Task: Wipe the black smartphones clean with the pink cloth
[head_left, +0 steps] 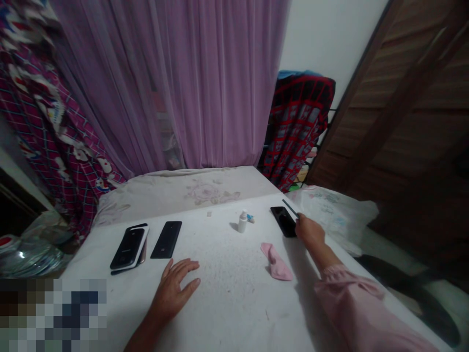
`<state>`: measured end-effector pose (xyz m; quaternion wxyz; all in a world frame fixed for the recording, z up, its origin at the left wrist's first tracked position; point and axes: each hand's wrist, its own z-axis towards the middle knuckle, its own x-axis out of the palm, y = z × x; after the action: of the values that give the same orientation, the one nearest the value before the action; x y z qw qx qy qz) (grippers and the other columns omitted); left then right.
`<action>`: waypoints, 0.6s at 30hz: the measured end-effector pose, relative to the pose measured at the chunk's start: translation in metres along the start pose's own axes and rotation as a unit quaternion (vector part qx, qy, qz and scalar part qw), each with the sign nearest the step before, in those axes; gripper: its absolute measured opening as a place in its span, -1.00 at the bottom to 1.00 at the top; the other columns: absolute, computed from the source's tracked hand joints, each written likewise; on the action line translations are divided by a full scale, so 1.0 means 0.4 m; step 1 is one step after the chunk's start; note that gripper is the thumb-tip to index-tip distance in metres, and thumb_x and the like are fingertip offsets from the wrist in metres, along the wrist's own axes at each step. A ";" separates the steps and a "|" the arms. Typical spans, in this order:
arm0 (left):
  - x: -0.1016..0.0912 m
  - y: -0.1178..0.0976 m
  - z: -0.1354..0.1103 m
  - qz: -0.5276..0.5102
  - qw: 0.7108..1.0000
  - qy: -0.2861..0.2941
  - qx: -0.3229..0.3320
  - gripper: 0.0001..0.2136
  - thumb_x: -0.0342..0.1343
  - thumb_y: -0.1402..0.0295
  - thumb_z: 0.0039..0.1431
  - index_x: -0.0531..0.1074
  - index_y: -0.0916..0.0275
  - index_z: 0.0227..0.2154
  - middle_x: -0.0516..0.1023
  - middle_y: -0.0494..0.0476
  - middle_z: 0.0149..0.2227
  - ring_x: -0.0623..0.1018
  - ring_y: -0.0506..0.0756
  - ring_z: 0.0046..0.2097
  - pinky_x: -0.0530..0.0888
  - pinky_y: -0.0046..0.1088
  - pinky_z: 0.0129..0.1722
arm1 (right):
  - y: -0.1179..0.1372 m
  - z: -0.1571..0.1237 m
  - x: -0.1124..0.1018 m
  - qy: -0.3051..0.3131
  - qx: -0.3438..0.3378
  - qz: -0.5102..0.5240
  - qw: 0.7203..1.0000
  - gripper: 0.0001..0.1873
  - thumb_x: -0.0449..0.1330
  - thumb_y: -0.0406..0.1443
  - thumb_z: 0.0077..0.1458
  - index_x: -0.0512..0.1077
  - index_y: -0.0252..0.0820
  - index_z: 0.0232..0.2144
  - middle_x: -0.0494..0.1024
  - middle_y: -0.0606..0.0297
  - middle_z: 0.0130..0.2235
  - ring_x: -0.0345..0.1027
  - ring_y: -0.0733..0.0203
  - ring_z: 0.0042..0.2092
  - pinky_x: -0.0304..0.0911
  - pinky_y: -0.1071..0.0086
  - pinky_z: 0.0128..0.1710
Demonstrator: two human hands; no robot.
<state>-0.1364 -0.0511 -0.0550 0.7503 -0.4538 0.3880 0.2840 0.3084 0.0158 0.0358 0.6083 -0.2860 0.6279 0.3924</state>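
Observation:
My left hand (175, 288) lies flat on the white table (227, 298), fingers spread, holding nothing. A single black phone (166, 239) lies just beyond it. My right hand (308, 231), in a pink sleeve, reaches to the far right edge and pinches a thin dark tool (290, 209). Its fingers touch a black phone (284, 221) lying there. A pink cloth (276, 261) lies between my hands, nearer the right one. A small white bottle (242, 221) stands at mid-table, with a small blue-tipped item behind it.
A stack of phones (130, 247) lies at the left. A purple curtain (176, 83) hangs behind the table. A red checked cloth (298, 122) drapes at the back right, beside a wooden door (406, 107). A plastic bag (333, 210) sits off the right edge.

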 end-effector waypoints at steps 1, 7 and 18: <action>0.000 0.002 -0.001 -0.001 1.000 0.001 0.001 -0.72 0.09 0.17 0.19 0.50 0.04 -0.07 0.59 0.09 -0.01 0.51 0.20 0.10 0.18 0.11 0.26 | 0.012 0.008 0.010 0.005 0.002 -0.003 1.000 -0.55 -0.09 -0.30 0.27 0.31 -0.19 0.16 0.55 -0.06 -0.06 0.47 -0.06 -0.04 0.31 0.16 -0.11; 0.001 0.009 -0.003 -0.008 1.000 0.006 0.008 -0.72 0.08 0.16 0.19 0.49 0.04 -0.06 0.59 0.09 0.00 0.51 0.21 0.10 0.17 0.14 0.25 | 0.068 0.007 0.081 0.013 0.028 -0.002 1.000 -0.53 -0.13 -0.43 0.21 0.30 -0.33 0.13 0.49 -0.16 -0.05 0.41 -0.15 -0.01 0.28 0.00 -0.11; 0.005 0.004 0.000 -0.014 0.999 -0.026 0.028 -0.75 0.10 0.19 0.17 0.52 0.04 -0.12 0.62 0.07 -0.07 0.55 0.20 0.04 0.24 0.08 0.23 | 0.078 -0.017 0.103 -0.029 -0.001 -0.029 0.999 -0.44 -0.09 -0.08 0.27 0.29 -0.26 0.18 0.38 -0.18 0.03 0.26 -0.23 0.05 0.08 -0.07 -0.01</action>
<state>-0.1367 -0.0502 -0.0574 0.7766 -0.4306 0.3695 0.2739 0.2748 0.0313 -0.0008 0.6367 -0.2934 0.6012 0.3836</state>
